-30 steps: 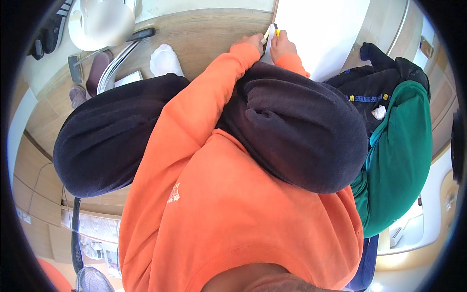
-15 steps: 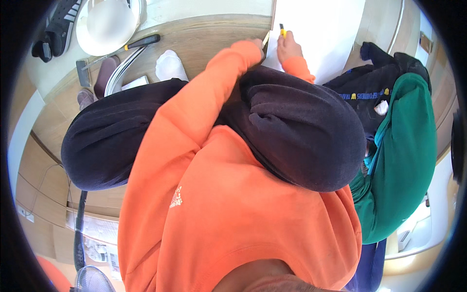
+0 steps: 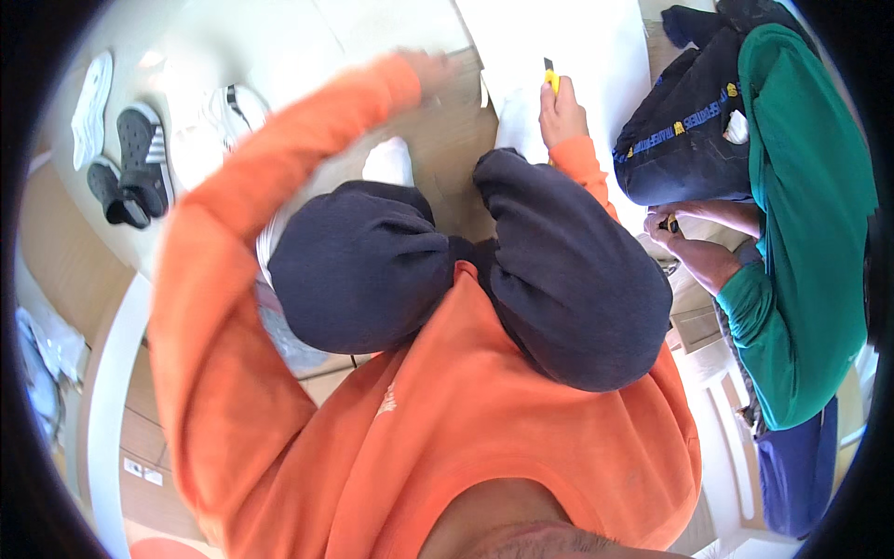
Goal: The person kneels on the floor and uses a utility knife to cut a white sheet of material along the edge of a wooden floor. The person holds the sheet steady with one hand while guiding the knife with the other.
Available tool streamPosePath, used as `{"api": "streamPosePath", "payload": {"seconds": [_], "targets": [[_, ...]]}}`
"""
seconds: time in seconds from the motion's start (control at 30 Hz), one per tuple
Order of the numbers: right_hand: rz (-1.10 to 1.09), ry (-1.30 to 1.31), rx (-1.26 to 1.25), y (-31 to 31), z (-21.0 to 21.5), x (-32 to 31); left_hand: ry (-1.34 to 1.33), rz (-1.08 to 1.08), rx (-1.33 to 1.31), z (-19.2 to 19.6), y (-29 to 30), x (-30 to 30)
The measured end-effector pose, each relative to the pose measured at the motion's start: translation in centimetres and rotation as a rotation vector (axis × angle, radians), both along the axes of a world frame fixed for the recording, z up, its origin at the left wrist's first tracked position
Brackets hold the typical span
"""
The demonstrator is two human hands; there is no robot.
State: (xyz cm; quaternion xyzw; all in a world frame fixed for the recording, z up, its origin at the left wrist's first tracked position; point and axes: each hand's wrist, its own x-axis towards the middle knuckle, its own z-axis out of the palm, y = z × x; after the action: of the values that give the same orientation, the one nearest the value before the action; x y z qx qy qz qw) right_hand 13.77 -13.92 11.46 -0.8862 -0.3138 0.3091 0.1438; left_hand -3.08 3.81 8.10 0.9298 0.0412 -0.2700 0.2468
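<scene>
My right hand is closed around a yellow utility knife, its dark tip pointing away from me. It is over a large white sheet that lies on the wooden floor. My left hand is off to the left of the sheet, above the floor. Motion smears its fingers, so whether they hold anything is not visible. A thin pale strip shows at the sheet's left edge, between my two hands.
Close on my right sits a person in a green sleeve, their hands around a small black-and-yellow thing. My white-socked foot is on the floor. At the far left are dark clogs, a white shoe and a black-and-white shoe.
My left hand has moved left, away from the sheet's edge. My right hand keeps hold of the utility knife. The view has shifted, and the other person's hands now show.
</scene>
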Motion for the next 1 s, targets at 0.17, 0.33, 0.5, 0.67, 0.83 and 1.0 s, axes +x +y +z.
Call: {"api": "streamPosePath", "payload": {"seconds": [0.17,0.33,0.5,0.67,0.83,1.0], "targets": [[-0.057,-0.009,-0.031,-1.1,1.0,0.2,-0.405,0.132,0.074,-7.0,-8.2,1.0],[-0.057,-0.042,-0.087,-2.2,2.3,-0.1,-0.531,0.081,0.082,-9.3,-6.9,2.7],[-0.008,0.071,-0.205,-3.0,0.8,-0.8,-0.348,0.109,0.002,-10.6,-6.3,1.0],[0.128,0.100,-0.241,-2.4,-2.0,-2.8,-0.303,0.170,0.024,-7.6,-7.2,0.8],[0.235,0.065,-0.205,-0.1,-2.5,-2.5,-0.324,0.071,0.130,-8.7,-7.5,1.3],[0.278,0.061,-0.199,0.1,-4.4,-2.6,-0.019,-0.123,0.044,-4.8,-4.2,3.2]]}}
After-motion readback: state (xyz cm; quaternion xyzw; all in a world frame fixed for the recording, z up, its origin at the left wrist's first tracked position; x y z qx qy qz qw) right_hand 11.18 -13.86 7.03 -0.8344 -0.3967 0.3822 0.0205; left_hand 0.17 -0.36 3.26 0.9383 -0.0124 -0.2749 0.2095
